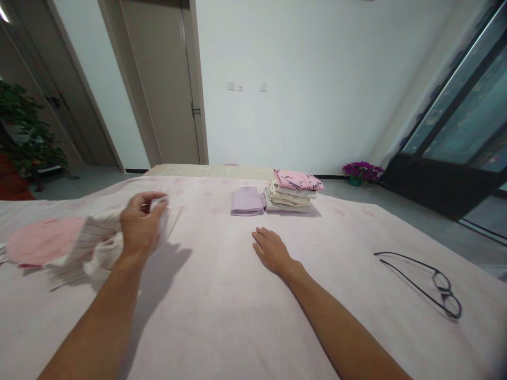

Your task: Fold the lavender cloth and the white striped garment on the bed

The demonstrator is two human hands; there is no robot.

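My left hand (139, 224) is closed on a white striped cloth (89, 243), lifting its edge off the pale pink bedsheet (222, 306). That cloth lies in a loose heap with a pink garment (39, 240) at the left. My right hand (271, 249) rests flat on the sheet with fingers stretched out, holding nothing. Beyond it stand a folded lilac cloth (247, 201) and a stack of folded clothes (292, 191) with a pink printed piece on top.
A pair of black glasses (435, 282) lies unfolded on the sheet at the right. Behind the bed are a closed door (166, 84), a leafy plant (24, 132) at the left, purple flowers (362, 170) on the floor, and dark glass doors (459, 132) at the right.
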